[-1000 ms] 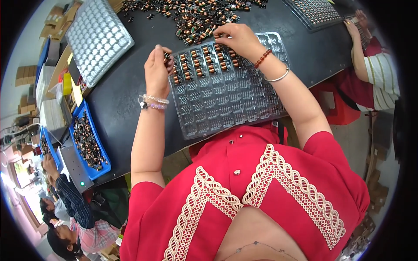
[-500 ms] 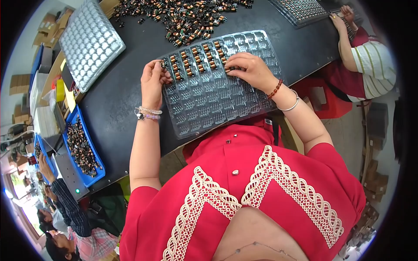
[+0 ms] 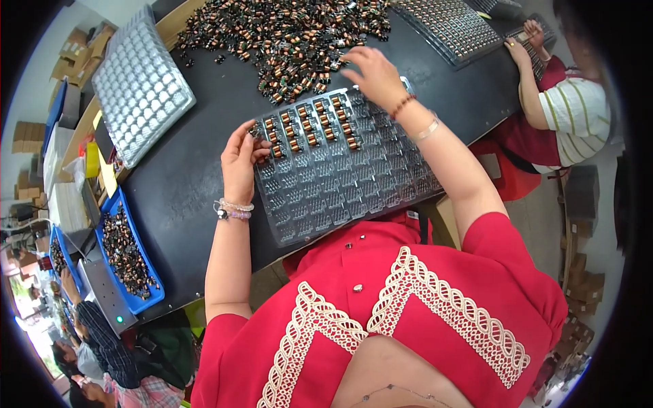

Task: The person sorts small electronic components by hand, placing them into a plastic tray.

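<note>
The clear tray, partly filled with coils, lies on the dark table. At its far-left corner the left hand curls, its grip unclear; over its far edge hovers the right hand, loosely open, near a loose pile. Left of the tray sits a blue bin. The tray's long axis runs sideways, right end farther away; the right forearm hides part of that end.

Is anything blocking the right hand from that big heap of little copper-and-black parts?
Nothing visible stands between the right hand and the loose heap of small copper-and-black cylindrical parts. The clear plastic compartment tray lies nearer the person, not between them.
</note>
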Tool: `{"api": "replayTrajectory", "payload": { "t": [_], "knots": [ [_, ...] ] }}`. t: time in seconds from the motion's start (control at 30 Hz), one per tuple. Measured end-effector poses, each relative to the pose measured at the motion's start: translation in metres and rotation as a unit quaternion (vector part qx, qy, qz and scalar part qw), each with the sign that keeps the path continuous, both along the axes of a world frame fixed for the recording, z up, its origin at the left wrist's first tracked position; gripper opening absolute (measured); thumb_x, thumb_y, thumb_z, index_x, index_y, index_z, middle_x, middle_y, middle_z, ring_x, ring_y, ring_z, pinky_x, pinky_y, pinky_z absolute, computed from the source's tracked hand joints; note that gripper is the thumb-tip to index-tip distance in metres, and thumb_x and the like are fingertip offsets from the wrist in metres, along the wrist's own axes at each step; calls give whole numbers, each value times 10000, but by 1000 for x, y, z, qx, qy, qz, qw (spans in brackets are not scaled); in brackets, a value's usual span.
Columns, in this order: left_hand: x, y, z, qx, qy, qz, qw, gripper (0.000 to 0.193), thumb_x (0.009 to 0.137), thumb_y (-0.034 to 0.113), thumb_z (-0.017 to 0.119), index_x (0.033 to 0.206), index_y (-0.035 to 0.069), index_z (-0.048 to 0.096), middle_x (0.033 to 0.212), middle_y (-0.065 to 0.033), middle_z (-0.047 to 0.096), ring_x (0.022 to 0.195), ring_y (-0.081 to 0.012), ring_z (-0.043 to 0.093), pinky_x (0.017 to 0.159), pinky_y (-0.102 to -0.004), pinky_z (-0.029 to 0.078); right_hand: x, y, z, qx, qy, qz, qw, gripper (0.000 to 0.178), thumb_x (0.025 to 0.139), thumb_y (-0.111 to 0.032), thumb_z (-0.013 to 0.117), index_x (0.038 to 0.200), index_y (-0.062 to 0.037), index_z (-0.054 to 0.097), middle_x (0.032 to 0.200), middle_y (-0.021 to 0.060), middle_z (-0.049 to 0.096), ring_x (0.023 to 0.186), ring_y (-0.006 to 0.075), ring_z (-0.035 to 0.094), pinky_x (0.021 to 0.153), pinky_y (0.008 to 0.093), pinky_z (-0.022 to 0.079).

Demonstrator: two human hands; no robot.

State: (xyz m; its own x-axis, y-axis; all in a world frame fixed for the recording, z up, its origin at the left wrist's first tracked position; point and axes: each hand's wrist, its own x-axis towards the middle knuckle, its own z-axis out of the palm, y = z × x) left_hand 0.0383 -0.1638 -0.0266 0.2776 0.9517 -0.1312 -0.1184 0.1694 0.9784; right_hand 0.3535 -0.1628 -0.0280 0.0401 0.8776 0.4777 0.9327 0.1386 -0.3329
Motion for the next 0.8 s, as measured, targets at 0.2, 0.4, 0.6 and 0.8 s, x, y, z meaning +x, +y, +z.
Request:
{"api": "replayTrajectory", "payload": {
  "t": [0.2, 0.4, 0.6, 0.8],
  "knots": [
    [-18, -8, 18, 50, 67, 27, 996, 182, 879, 46, 609, 1044, -28, 589, 901, -69, 659, 787, -134, 643, 704, -234, 508, 22, 32, -15, -46, -30, -43, 998, 189, 812, -250, 649, 944, -119, 686, 902, 74, 677, 846, 274, 638, 723, 385, 506],
    [-35, -12, 21, 313, 418, -71, 850, 157, 739, 112, 714, 883, 60, 680, 1119, -101, 557, 1108, -276, 487, 966, -383, 398, -7, -21, 4, -37, 90, 61, 993, 160, 837, -178, 647, 958, -80, 684, 927, 63, 684, 817, 215, 649, 677, 313, 512],
    [-21, -4, 23, 363, 480, -137, 787, 108, 670, 119, 734, 760, 69, 703, 1119, -101, 563, 1147, -322, 434, 975, -414, 373, -37, -54, -2, -40, 94, 129, 986, 127, 830, -144, 655, 935, -78, 681, 1002, 59, 673, 882, 211, 638, 713, 305, 523],
    [-9, 7, 32, 389, 508, -128, 758, 113, 702, 165, 703, 787, 91, 711, 1059, -102, 613, 1094, -319, 489, 922, -410, 409, -38, -63, 0, 8, 40, 121, 992, 96, 791, -141, 683, 861, -75, 681, 958, 42, 652, 887, 235, 615, 752, 328, 504]
  ]
}}
